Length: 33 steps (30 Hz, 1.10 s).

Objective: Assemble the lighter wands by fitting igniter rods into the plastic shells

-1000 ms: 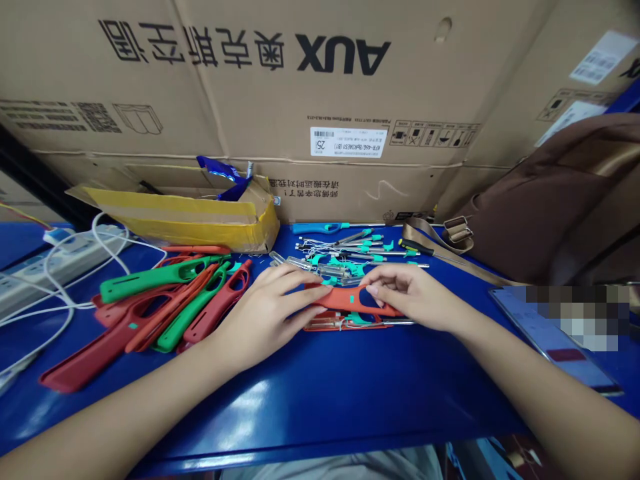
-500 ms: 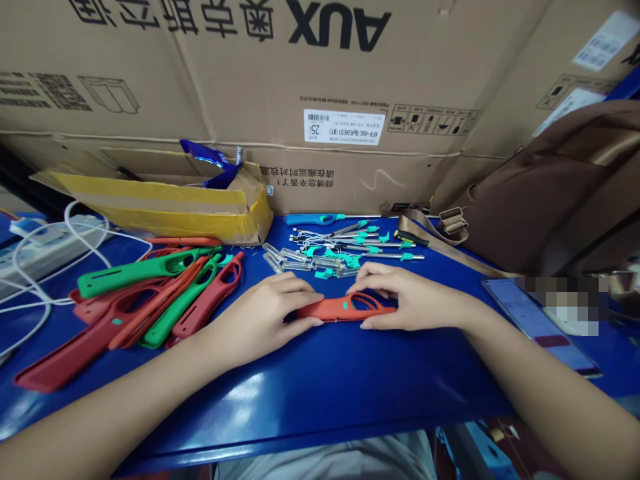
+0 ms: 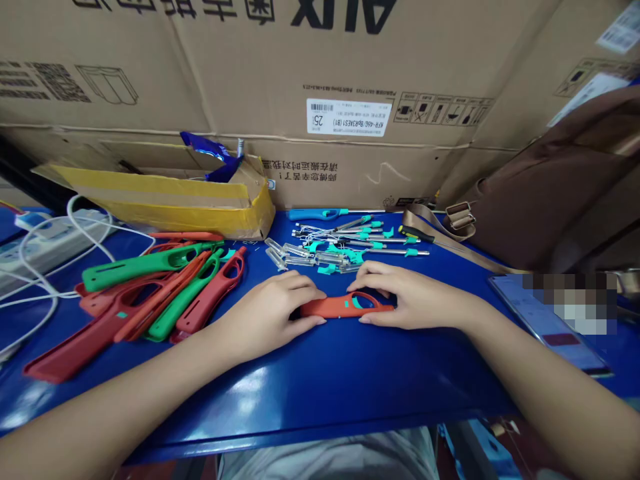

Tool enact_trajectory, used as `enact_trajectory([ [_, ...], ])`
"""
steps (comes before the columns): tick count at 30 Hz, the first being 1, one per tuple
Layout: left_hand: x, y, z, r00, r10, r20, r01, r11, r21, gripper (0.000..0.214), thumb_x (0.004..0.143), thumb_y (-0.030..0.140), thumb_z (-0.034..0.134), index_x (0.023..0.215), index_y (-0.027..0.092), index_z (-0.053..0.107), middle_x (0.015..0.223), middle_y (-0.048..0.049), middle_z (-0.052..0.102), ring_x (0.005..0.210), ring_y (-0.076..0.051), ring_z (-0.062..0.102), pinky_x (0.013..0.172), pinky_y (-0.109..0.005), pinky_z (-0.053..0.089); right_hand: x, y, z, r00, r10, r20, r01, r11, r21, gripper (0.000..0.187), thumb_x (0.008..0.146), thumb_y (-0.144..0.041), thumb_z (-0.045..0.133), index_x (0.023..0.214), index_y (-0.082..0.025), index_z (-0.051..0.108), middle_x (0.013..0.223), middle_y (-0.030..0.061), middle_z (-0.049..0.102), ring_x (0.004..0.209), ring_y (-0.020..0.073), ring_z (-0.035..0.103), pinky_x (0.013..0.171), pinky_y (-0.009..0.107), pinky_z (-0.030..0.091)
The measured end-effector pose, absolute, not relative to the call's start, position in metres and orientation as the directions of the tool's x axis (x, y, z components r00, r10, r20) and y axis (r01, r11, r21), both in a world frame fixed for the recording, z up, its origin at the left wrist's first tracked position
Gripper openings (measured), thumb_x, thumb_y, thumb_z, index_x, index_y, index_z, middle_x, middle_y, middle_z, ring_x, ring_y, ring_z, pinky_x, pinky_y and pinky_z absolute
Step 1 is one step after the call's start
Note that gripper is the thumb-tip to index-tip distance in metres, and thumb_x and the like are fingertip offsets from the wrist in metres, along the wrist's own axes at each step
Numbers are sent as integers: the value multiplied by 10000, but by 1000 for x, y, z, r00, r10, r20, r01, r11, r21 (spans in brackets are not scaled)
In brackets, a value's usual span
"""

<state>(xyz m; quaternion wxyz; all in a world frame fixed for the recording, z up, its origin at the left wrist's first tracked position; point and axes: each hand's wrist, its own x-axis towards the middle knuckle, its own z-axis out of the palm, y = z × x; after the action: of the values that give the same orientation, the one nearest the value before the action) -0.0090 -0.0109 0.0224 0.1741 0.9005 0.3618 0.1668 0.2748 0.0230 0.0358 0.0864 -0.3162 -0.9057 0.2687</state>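
Note:
An orange lighter casing (image 3: 327, 307) lies level just above or on the blue table, held at both ends. My left hand (image 3: 275, 307) pinches its handle end between thumb and fingers. On the nozzle end, my right hand (image 3: 400, 293) is closed, thumb below and fingers above. A teal trigger shows inside the casing's loop. Behind my hands lie metal lighter rods with teal triggers (image 3: 380, 252) and several clear fuel tanks (image 3: 297, 251). Left of my left hand is a pile of red, orange and green casings, with a green casing (image 3: 135, 268) on top.
A blue assembled lighter (image 3: 315, 214) lies at the back, near a screwdriver (image 3: 416, 233). A yellow-taped cardboard box (image 3: 165, 203) stands at back left, a power strip (image 3: 55, 243) with white cables beside it. At right are a phone (image 3: 550, 327) and a brown bag (image 3: 560, 187).
The teal trigger now shows inside the casing's loop, where earlier the loop looked unfilled. Both hands keep their grip on the casing. The view has shifted slightly.

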Motion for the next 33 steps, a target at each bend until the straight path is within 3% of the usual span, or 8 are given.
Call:
enact_trajectory([
  [7,-8,-11,21,678,715,174,614,-680,400,215,920,259,723,1119,177,712,1059,-47,723,993,-218,654,895,-351,533,270,21,34,-794,608,-5,518,672,-530,314,947,-381,663,1209,-206,652,1091,54,605,890,168,598,813,295,490],
  [13,-5,-20,21,761,617,202,626,-779,20,263,982,259,615,1183,114,702,1023,-101,741,895,-258,676,818,-402,574,261,14,36,-794,607,-17,568,733,-375,267,929,-306,665,1166,-183,649,1132,66,641,942,203,633,779,309,490],
  [16,-5,-22,19,784,578,227,602,-797,-49,271,974,253,618,1177,95,704,1022,-107,739,875,-260,680,795,-404,589,257,10,37,-802,597,-25,586,778,-227,229,903,-269,657,1113,-177,669,1130,72,658,925,229,657,757,336,493],
  [19,-6,-20,17,788,560,256,589,-807,-48,295,987,248,593,1207,79,691,989,-103,735,856,-257,684,787,-404,592,256,9,38,-816,578,-32,577,808,-117,211,904,-263,644,1092,-175,683,1111,81,680,942,251,669,764,352,500],
  [22,-6,-18,17,777,565,278,585,-811,15,297,1019,281,549,1189,87,696,951,-91,729,827,-240,687,754,-374,584,258,11,36,-838,545,7,543,835,-93,238,979,-310,572,1141,-178,686,1136,92,696,998,253,671,807,354,508],
  [27,-5,-19,15,743,581,333,562,-811,161,304,1042,325,509,1101,109,714,916,-77,714,817,-212,678,743,-334,558,261,12,30,-856,511,78,496,855,-153,299,1045,-348,468,1150,-182,694,1108,76,712,968,217,671,824,337,506],
  [33,-8,-18,15,713,594,372,550,-803,229,269,1036,284,520,1112,106,707,907,-80,703,818,-215,655,744,-340,543,258,12,32,-833,541,115,508,831,-226,320,1056,-385,459,1074,-187,709,1044,59,724,962,206,666,832,319,486],
])
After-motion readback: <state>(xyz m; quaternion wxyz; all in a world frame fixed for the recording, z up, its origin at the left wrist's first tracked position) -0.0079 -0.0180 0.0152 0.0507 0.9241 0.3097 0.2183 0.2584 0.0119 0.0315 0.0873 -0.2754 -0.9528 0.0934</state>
